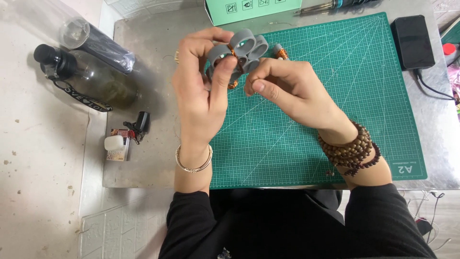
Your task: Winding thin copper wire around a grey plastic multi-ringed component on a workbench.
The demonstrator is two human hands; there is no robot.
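Observation:
My left hand (201, 88) holds up a grey plastic part (242, 48) made of several joined rings, with copper wire coils wound between them. Thumb and fingers grip it from the left side. My right hand (282, 86) is beside it on the right, its fingertips pinched together just under the part, apparently on a thin copper wire that is too fine to make out. Both hands hover above the green cutting mat (345, 91). Another small copper coil (280, 52) lies on the mat behind the right hand.
A dark bottle (86, 76) and a clear tube (96, 43) lie at the left. A small lighter and white box (125, 139) sit on the metal sheet (143, 163). A teal box (249, 9), a screwdriver (326, 5) and a black device (413, 41) with cable stand at the back.

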